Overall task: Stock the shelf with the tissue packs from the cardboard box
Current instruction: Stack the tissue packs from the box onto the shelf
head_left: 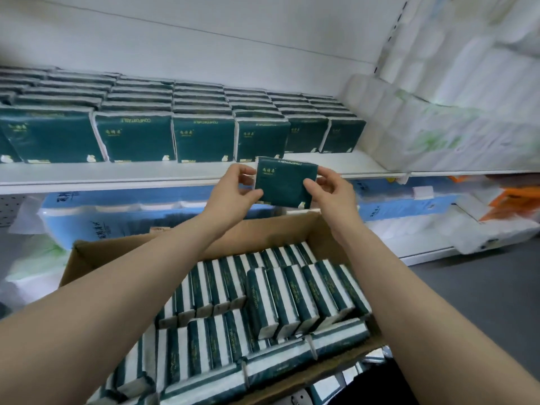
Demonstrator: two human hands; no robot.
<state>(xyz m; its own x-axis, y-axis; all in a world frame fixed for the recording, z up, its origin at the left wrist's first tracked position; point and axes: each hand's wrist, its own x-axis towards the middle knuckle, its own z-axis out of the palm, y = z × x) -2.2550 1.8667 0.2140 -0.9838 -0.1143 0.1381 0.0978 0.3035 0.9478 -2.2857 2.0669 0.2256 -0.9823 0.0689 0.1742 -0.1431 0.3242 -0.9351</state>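
1. Tissue pack is held upright, just in front of the shelf edge and above the cardboard box.
2. Left hand pinches its left edge and right hand pinches its right edge, each between thumb and fingers.
3. We'd keep it upright with the label forward and seat it in the shorter right-hand rows, flush with its neighbours.
4. Box looks mostly full, with boxed packs on edge in rows. Shelved packs stand in rows running front to back.
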